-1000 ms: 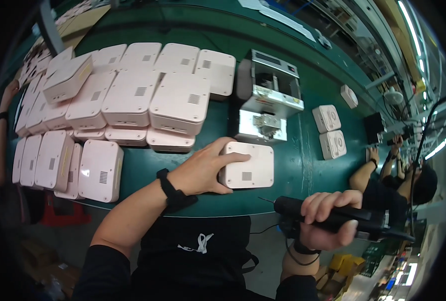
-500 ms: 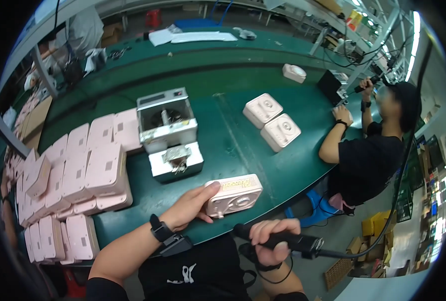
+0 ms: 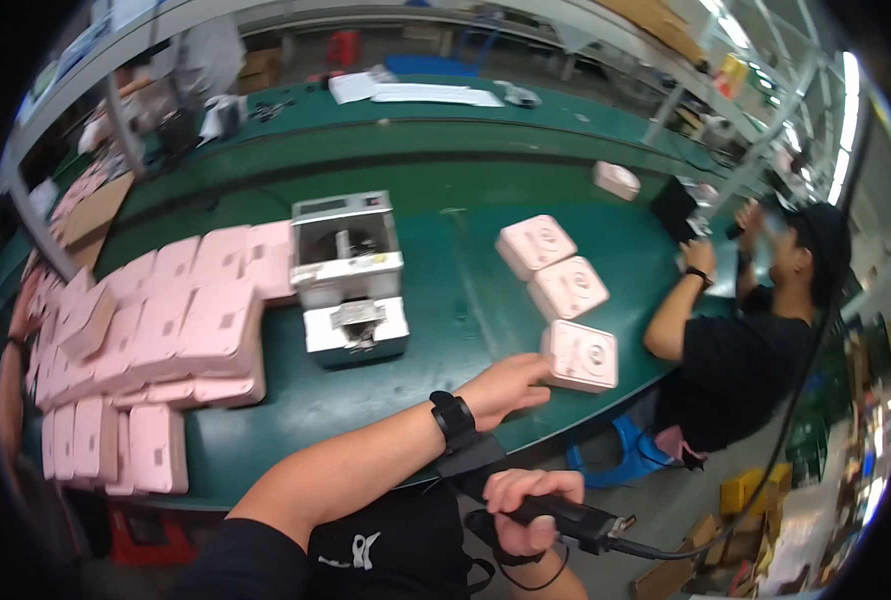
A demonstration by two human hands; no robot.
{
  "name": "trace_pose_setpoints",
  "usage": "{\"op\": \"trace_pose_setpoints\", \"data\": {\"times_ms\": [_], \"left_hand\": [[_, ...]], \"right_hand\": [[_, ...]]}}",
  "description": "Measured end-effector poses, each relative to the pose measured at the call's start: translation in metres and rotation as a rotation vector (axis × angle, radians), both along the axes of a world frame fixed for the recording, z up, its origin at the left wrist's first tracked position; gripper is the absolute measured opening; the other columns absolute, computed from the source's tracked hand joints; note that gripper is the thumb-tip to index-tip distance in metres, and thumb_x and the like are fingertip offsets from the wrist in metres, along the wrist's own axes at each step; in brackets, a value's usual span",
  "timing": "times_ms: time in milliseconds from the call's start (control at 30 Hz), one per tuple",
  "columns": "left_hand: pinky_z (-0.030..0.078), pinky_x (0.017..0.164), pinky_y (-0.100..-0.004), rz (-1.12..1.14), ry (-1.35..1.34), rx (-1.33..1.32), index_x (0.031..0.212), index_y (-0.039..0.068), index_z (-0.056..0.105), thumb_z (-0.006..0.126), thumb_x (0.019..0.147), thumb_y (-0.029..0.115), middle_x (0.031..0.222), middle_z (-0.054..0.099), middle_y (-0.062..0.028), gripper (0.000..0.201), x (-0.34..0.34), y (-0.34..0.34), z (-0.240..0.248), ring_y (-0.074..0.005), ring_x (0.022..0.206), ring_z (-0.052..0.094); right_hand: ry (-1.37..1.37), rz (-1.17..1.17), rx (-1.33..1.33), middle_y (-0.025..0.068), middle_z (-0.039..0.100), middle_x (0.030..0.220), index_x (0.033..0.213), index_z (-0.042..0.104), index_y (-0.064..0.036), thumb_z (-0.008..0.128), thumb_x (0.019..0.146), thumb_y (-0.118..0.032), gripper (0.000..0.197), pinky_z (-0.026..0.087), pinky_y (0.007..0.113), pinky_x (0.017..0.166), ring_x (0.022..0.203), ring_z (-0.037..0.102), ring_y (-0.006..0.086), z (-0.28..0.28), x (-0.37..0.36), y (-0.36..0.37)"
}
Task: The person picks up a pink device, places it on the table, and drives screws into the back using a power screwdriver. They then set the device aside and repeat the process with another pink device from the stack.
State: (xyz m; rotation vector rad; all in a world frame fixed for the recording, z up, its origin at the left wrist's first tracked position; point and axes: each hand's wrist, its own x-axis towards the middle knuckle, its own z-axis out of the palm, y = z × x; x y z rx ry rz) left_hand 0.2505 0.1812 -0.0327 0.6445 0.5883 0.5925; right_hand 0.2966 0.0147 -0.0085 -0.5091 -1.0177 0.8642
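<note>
My left hand (image 3: pixel 510 388) reaches to the right across the green bench, fingers stretched out and thumb apart. Its fingertips are at the left edge of a pale pink box-shaped housing (image 3: pixel 582 357), which lies flat with a round part on its upper face. Touch or a small gap there is hard to tell. Beyond it lie two similar pink housings (image 3: pixel 537 245), corner to corner. Low in front of me, off the bench edge, my right hand (image 3: pixel 530 508) is wrapped round a black corded electric screwdriver (image 3: pixel 568 522).
Many pink housings (image 3: pixel 205 325) are stacked at the left. A grey-white screw feeder (image 3: pixel 348 250) stands mid-bench. At the right a co-worker (image 3: pixel 755 340) sits by a black device (image 3: pixel 677 208). The screwdriver's cable (image 3: pixel 665 553) runs up the right side. Another person's arm (image 3: pixel 10 385) shows far left.
My left hand has carried the pink housing rightward and set it flat near the other two, and its grip has opened. The screwdriver stays in my right hand, slightly lower. The view has shifted.
</note>
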Motion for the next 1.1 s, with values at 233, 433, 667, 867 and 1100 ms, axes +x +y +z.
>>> {"op": "trace_pose_setpoints", "data": {"times_ms": [233, 433, 667, 867, 1100], "left_hand": [[0.052, 0.095, -0.0334, 0.295, 0.502, 0.694, 0.128, 0.005, 0.06, 0.068, 0.095, 0.027, 0.12, 0.064, -0.0122, 0.041, -0.161, -0.104, 0.056, -0.0222, 0.109, 0.065], [0.051, 0.095, -0.0432, 0.838, 1.713, 1.179, 0.125, 0.005, 0.062, 0.083, 0.077, 0.025, 0.124, 0.061, -0.0189, 0.056, -0.304, -0.199, 0.071, -0.0378, 0.113, 0.061], [0.038, 0.108, -0.0518, 0.713, 2.313, 0.861, 0.13, 0.008, 0.059, 0.082, 0.074, 0.033, 0.137, 0.052, -0.0224, 0.066, -0.36, -0.254, 0.03, -0.0418, 0.127, 0.049], [0.035, 0.111, -0.0525, 0.379, 1.969, 1.178, 0.134, 0.013, 0.058, 0.083, 0.068, 0.03, 0.144, 0.048, -0.0195, 0.072, -0.361, -0.263, 0.035, -0.0384, 0.133, 0.045], [0.035, 0.112, -0.0533, -0.056, 1.331, 1.516, 0.136, 0.02, 0.058, 0.08, 0.071, 0.024, 0.149, 0.044, -0.0154, 0.069, -0.292, -0.186, 0.044, -0.0332, 0.139, 0.042]], "right_hand": [[0.066, -0.093, 0.071, 0.0036, 0.048, 0.066, 0.103, 0.043, -0.0083, 0.055, 0.097, -0.045, 0.039, 0.037, 0.027, 0.049, 0.05, 0.044, 0.0141, -0.009, 0.023, -0.001], [0.13, 0.131, -0.011, 0.0088, 0.06, 0.082, 0.112, 0.056, -0.0102, 0.053, 0.101, -0.039, 0.031, 0.047, 0.037, 0.062, 0.065, 0.054, 0.0227, 0.006, 0.03, 0.024], [0.08, 0.132, -0.094, 0.0074, 0.055, 0.078, 0.11, 0.051, -0.0094, 0.054, 0.101, -0.033, 0.026, 0.044, 0.031, 0.057, 0.061, 0.051, 0.0176, 0.019, 0.008, 0.038], [0.017, 0.041, -0.122, 0.0037, 0.049, 0.067, 0.102, 0.042, -0.0096, 0.057, 0.097, -0.042, 0.036, 0.038, 0.028, 0.049, 0.05, 0.044, 0.0147, 0.017, 0.014, 0.035], [-0.025, 0.009, -0.183, 0.0038, 0.049, 0.068, 0.104, 0.044, -0.0091, 0.057, 0.096, -0.033, 0.029, 0.041, 0.029, 0.052, 0.051, 0.045, 0.0146, 0.031, -0.016, 0.047]]}}
